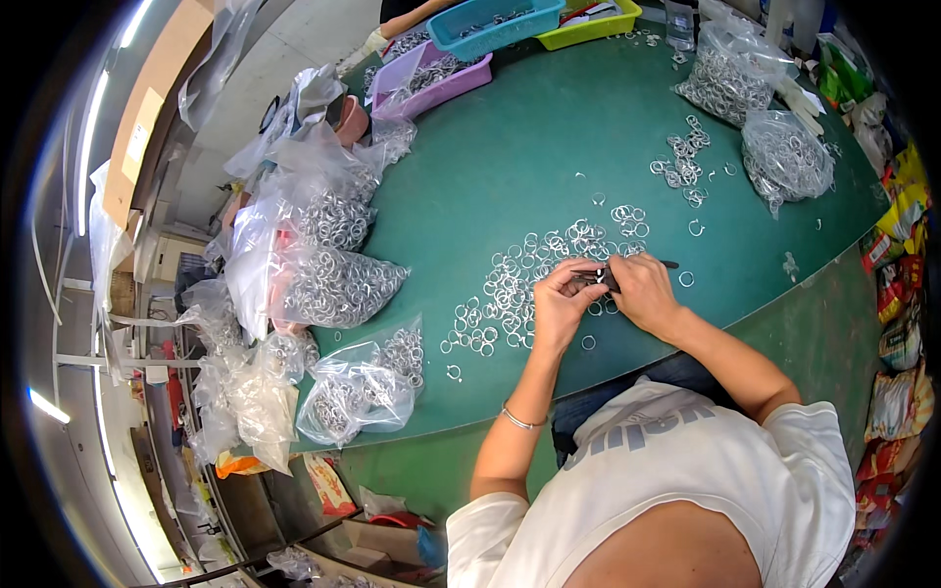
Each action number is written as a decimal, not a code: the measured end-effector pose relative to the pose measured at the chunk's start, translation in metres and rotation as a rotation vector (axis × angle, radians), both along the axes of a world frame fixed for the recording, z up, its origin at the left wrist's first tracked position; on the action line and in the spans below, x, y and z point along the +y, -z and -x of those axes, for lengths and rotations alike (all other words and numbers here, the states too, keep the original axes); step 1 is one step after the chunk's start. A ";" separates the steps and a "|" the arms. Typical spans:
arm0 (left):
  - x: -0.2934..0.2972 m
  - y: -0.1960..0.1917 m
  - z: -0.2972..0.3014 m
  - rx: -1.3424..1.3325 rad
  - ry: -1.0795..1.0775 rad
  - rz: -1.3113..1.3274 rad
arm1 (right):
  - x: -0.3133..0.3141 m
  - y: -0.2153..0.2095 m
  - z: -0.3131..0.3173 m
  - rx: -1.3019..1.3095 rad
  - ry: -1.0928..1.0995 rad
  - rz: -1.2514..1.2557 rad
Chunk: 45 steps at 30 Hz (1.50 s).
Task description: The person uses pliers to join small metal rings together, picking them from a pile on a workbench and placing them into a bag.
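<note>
My left hand (559, 302) is closed in a pinch over the front part of the table, holding a small silvery metal piece that looks like one of the rings; the fingers hide most of it. Right beside it, my right hand (643, 294) is closed around a slim dark tool (670, 264), whose end sticks out past the knuckles. The two hands almost touch, and the tool's other end meets the held piece. Too much of the tool is covered to name its kind. Loose metal rings (510, 289) lie spread under and left of my hands.
Clear bags of rings (338, 284) line the green table's (470, 176) left side. More ring bags (730, 78) stand far right, near a smaller ring pile (684, 157). Purple (431, 83), blue (495, 27) and yellow (588, 29) trays sit at the far edge, where another person's arm (412, 18) shows.
</note>
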<state>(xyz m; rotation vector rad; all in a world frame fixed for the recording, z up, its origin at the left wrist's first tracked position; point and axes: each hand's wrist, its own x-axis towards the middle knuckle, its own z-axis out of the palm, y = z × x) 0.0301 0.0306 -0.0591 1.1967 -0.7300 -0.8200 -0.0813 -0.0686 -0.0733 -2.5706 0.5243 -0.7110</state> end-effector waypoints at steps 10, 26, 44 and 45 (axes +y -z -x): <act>0.002 0.001 -0.008 -0.028 0.023 -0.054 | -0.001 -0.025 0.003 0.186 -0.013 -0.046; 0.007 -0.053 -0.016 -0.690 -0.146 -0.215 | -0.037 -0.043 -0.013 0.096 -0.277 -1.642; 0.008 -0.059 -0.027 -1.001 -0.053 -0.271 | -0.006 -0.059 -0.026 -0.137 -0.184 -0.545; 0.007 -0.061 -0.030 -0.838 -0.059 -0.300 | -0.007 -0.062 -0.026 -0.121 -0.194 -0.568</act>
